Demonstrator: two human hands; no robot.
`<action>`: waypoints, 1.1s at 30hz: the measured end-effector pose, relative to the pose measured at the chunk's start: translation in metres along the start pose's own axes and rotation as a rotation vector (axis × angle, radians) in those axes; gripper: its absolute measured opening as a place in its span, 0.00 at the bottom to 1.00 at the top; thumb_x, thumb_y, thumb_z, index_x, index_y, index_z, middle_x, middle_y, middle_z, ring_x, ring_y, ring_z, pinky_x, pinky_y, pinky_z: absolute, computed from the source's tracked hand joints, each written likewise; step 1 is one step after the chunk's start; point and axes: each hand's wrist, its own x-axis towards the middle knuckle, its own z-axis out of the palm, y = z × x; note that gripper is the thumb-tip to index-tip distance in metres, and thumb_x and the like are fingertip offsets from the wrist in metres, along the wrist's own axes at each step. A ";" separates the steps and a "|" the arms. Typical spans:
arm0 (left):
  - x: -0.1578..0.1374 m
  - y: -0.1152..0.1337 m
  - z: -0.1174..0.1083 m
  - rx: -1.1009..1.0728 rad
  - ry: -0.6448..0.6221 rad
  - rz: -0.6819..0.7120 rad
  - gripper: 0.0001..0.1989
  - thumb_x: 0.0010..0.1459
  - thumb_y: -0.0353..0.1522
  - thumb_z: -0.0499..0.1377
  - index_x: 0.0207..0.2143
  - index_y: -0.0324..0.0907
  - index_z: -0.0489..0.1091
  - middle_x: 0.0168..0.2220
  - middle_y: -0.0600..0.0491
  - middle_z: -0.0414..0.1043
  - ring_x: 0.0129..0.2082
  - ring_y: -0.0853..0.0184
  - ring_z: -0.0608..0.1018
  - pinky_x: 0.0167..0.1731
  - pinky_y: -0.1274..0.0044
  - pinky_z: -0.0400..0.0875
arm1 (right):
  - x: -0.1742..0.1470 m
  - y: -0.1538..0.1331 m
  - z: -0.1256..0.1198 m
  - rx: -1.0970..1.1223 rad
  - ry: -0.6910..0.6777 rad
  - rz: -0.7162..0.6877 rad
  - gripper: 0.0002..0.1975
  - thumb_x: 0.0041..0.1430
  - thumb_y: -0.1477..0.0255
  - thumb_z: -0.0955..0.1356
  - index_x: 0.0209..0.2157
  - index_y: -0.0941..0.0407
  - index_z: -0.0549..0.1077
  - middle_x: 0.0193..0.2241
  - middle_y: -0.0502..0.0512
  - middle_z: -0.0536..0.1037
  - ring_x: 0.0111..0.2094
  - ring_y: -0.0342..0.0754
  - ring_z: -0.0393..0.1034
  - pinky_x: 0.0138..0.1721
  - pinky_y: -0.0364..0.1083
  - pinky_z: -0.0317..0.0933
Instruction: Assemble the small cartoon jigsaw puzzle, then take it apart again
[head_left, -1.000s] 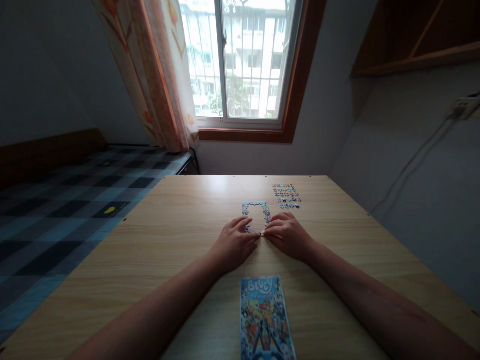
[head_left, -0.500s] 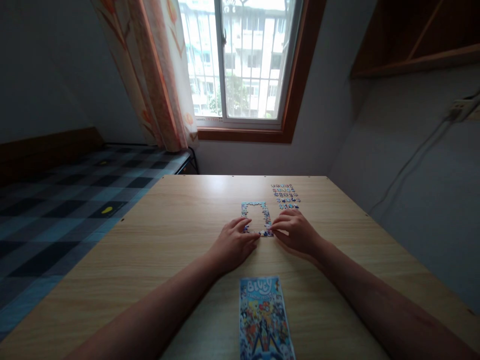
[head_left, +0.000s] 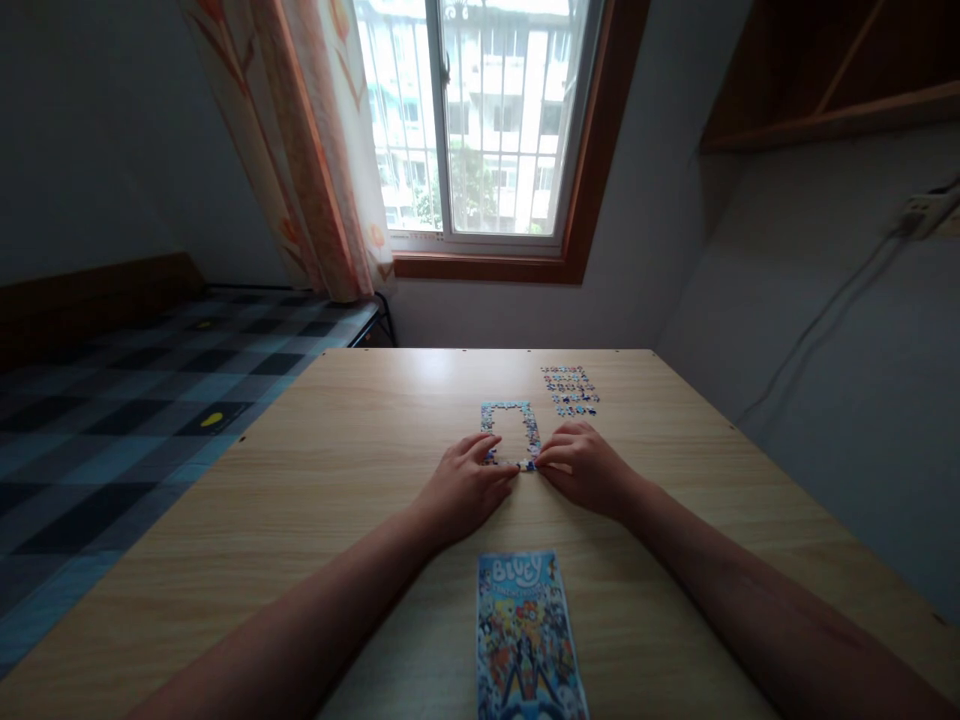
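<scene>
A rectangular frame of joined jigsaw puzzle pieces point(head_left: 508, 405) lies on the wooden table, its middle showing bare wood. My left hand point(head_left: 469, 485) rests at the frame's lower left corner, fingers spread and covering part of that side. At the lower right corner is my right hand point(head_left: 585, 465), its thumb and fingertips touching the edge pieces. The fingers hide whether a piece sits between them. Beyond my right hand, loose puzzle pieces point(head_left: 570, 385) are laid out in several rows. Nearer to me lies a picture sheet or box lid marked "Bluey" point(head_left: 529, 635).
The wooden table point(head_left: 360, 430) reaches toward the wall below a barred window point(head_left: 502, 130). On the left stand a bed with a checked cover point(head_left: 150, 420) and a floral curtain point(head_left: 322, 150). A shelf point(head_left: 840, 110) and a cable point(head_left: 817, 320) are on the right wall.
My right hand has shifted slightly left, its fingertips closer in on the frame's lower right corner. My left hand has stayed in place. The view has tilted very slightly.
</scene>
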 end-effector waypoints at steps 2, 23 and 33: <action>0.000 0.000 0.000 -0.007 0.006 0.003 0.13 0.63 0.37 0.60 0.49 0.54 0.79 0.60 0.47 0.69 0.61 0.52 0.69 0.59 0.55 0.66 | 0.000 -0.001 0.000 -0.003 0.010 -0.003 0.06 0.62 0.73 0.71 0.38 0.50 0.82 0.35 0.52 0.82 0.38 0.48 0.72 0.48 0.51 0.58; 0.000 0.000 0.001 -0.014 -0.002 -0.017 0.14 0.62 0.35 0.61 0.49 0.54 0.79 0.60 0.46 0.69 0.61 0.51 0.69 0.59 0.54 0.66 | 0.003 -0.004 0.002 -0.009 -0.023 -0.014 0.07 0.65 0.71 0.70 0.38 0.48 0.83 0.36 0.52 0.81 0.40 0.48 0.70 0.48 0.52 0.58; 0.000 -0.003 0.004 -0.003 0.018 -0.007 0.13 0.63 0.37 0.60 0.49 0.55 0.79 0.60 0.48 0.70 0.61 0.52 0.69 0.58 0.55 0.67 | 0.005 -0.005 0.006 0.001 -0.017 0.007 0.06 0.63 0.73 0.71 0.36 0.49 0.83 0.35 0.52 0.81 0.38 0.48 0.70 0.47 0.51 0.59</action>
